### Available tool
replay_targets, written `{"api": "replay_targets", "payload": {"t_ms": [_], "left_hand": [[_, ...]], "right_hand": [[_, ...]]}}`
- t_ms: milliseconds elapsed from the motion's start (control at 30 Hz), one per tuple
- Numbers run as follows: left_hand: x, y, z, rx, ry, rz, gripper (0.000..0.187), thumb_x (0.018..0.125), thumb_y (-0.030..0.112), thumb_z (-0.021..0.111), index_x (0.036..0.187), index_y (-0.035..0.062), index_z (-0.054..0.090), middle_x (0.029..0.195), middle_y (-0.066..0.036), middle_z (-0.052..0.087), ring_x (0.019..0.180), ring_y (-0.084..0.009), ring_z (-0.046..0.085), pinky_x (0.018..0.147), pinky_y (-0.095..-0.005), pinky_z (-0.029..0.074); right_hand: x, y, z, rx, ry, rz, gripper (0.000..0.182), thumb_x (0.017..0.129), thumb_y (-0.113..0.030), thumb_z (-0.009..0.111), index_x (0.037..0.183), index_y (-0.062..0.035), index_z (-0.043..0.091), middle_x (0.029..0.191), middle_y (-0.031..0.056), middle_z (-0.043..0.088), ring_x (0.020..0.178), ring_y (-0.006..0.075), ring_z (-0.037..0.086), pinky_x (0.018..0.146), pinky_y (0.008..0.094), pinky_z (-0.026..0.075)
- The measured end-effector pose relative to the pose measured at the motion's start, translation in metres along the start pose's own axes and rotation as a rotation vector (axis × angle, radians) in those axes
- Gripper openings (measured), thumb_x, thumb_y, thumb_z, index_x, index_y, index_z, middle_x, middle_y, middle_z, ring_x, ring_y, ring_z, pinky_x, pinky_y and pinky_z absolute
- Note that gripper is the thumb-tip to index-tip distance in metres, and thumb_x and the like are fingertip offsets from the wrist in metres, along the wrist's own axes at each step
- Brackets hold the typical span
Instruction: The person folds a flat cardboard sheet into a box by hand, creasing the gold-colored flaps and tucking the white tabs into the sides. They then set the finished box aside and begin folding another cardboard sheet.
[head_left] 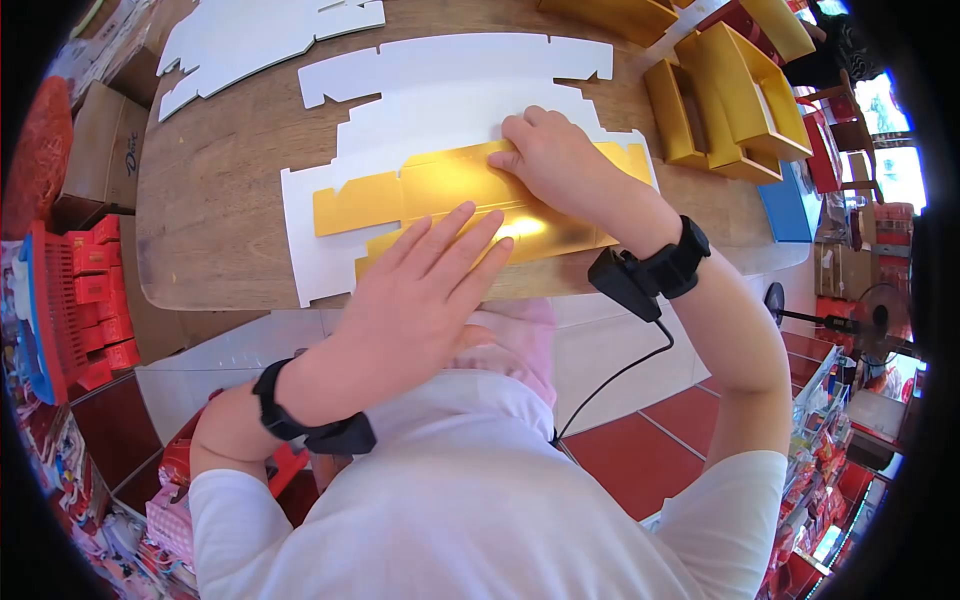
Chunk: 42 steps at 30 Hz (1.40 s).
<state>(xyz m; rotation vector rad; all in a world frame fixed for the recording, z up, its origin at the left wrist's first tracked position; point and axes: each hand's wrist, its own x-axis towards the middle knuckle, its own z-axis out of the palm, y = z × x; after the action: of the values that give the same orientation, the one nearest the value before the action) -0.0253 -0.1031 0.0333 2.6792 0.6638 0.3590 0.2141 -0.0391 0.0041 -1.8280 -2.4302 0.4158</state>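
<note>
A flat gold cardboard box blank (pixel 450 180) with cut tabs and crease lines lies on a larger white die-cut cardboard sheet (pixel 430 85) at the table's near edge. My left hand (pixel 420 290) rests over the near side of the gold blank, fingers stretched and slightly spread across it. Toward the blank's far edge, my right hand (pixel 550 160) has its fingers curled, with the thumb on the gold surface. Whether these curled fingers grip the blank's edge is hard to see. Black bands with small devices circle both wrists.
More white cut sheets (pixel 260 45) lie at the far left of the wooden table (pixel 210 220). Folded gold boxes (pixel 725 100) stand at the right beside a blue box (pixel 785 210). A red basket (pixel 55 300) and red packets are left of the table. A cable hangs from my right wristband.
</note>
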Motion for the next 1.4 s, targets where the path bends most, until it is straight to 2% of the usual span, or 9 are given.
{"api": "replay_targets", "payload": {"t_ms": [167, 300, 367, 733, 900, 933, 1067, 1133, 1400], "left_hand": [[0.003, -0.013, 0.035, 0.143, -0.052, -0.024, 0.085, 0.076, 0.047, 0.072, 0.144, 0.0049, 0.044, 0.155, -0.012, 0.038, 0.141, -0.0325, 0.038, 0.116, -0.0515, 0.03], [-0.006, -0.026, 0.044, -0.005, -0.063, -0.042, 0.076, 0.079, 0.046, 0.071, 0.139, 0.0042, 0.051, 0.144, -0.012, 0.049, 0.14, -0.0321, 0.037, 0.118, -0.0483, 0.029], [-0.003, -0.024, 0.038, -0.03, -0.084, -0.059, 0.074, 0.079, 0.046, 0.07, 0.137, 0.0041, 0.052, 0.142, -0.012, 0.05, 0.139, -0.032, 0.038, 0.118, -0.0481, 0.029], [-0.006, -0.032, 0.015, 0.025, -0.205, 0.013, 0.091, 0.087, 0.057, 0.059, 0.149, -0.0039, 0.032, 0.159, -0.02, 0.029, 0.148, -0.0368, 0.025, 0.12, -0.051, 0.022], [0.016, -0.052, 0.009, 0.228, 0.125, -0.207, 0.084, 0.094, 0.049, 0.054, 0.152, -0.0041, 0.025, 0.159, -0.021, 0.027, 0.149, -0.0375, 0.022, 0.121, -0.0517, 0.019], [0.025, -0.057, 0.009, 0.279, 0.32, -0.217, 0.067, 0.093, 0.043, 0.059, 0.142, -0.0013, 0.044, 0.138, -0.019, 0.051, 0.134, -0.0359, 0.043, 0.118, -0.051, 0.024], [0.035, -0.071, -0.026, 0.231, 0.286, -0.223, 0.04, 0.088, 0.034, 0.069, 0.113, 0.0028, 0.061, 0.099, -0.012, 0.061, 0.1, -0.0306, 0.057, 0.105, -0.0471, 0.036], [0.036, -0.062, -0.04, 0.227, 0.54, -0.129, 0.025, 0.081, 0.023, 0.076, 0.088, 0.0058, 0.059, 0.074, -0.007, 0.053, 0.075, -0.0261, 0.051, 0.084, -0.0403, 0.042], [0.009, -0.037, -0.055, -0.037, 0.17, -0.318, 0.024, 0.079, 0.017, 0.078, 0.083, 0.0048, 0.057, 0.071, -0.008, 0.051, 0.074, -0.0249, 0.05, 0.064, -0.036, 0.042]], "right_hand": [[-0.033, -0.021, -0.005, 0.008, 0.504, -0.181, 0.052, 0.079, -0.02, 0.076, 0.122, -0.001, 0.053, 0.118, 0.0203, 0.057, 0.116, 0.0386, 0.052, 0.101, 0.0471, 0.041], [-0.054, -0.088, 0.019, 0.382, 0.43, -0.298, 0.053, 0.081, -0.01, 0.068, 0.13, 0.0, 0.052, 0.135, 0.0207, 0.05, 0.128, 0.0395, 0.047, 0.105, 0.0482, 0.041], [-0.049, -0.101, 0.042, 0.593, 0.359, -0.228, 0.06, 0.084, -0.027, 0.072, 0.135, -0.004, 0.049, 0.141, 0.0203, 0.047, 0.133, 0.0399, 0.043, 0.109, 0.0474, 0.038], [-0.097, -0.014, 0.035, 0.34, 0.466, 0.081, 0.066, 0.086, -0.027, 0.074, 0.137, 0.0018, 0.044, 0.145, 0.0234, 0.043, 0.135, 0.0428, 0.04, 0.111, 0.0477, 0.037], [-0.085, 0.008, 0.012, 0.265, 0.584, 0.103, 0.069, 0.091, -0.031, 0.069, 0.143, 0.0021, 0.037, 0.146, 0.0254, 0.041, 0.137, 0.0444, 0.037, 0.112, 0.0486, 0.033], [-0.078, 0.008, 0.008, 0.184, 0.676, 0.051, 0.059, 0.091, -0.029, 0.069, 0.137, -0.0002, 0.046, 0.129, 0.0206, 0.056, 0.124, 0.0385, 0.05, 0.109, 0.0476, 0.034], [-0.065, 0.003, -0.017, 0.174, 0.514, 0.049, 0.036, 0.088, -0.022, 0.072, 0.117, -0.0046, 0.061, 0.099, 0.0103, 0.065, 0.099, 0.0283, 0.059, 0.099, 0.0428, 0.038], [-0.062, -0.001, -0.021, 0.18, 0.765, -0.069, 0.017, 0.085, -0.015, 0.074, 0.095, -0.008, 0.063, 0.077, 0.0024, 0.06, 0.077, 0.022, 0.056, 0.086, 0.0368, 0.038], [-0.091, -0.012, -0.04, 0.19, 0.551, -0.161, 0.014, 0.084, -0.013, 0.075, 0.083, -0.0104, 0.061, 0.071, 0.001, 0.056, 0.071, 0.0201, 0.053, 0.08, 0.034, 0.036]]}}
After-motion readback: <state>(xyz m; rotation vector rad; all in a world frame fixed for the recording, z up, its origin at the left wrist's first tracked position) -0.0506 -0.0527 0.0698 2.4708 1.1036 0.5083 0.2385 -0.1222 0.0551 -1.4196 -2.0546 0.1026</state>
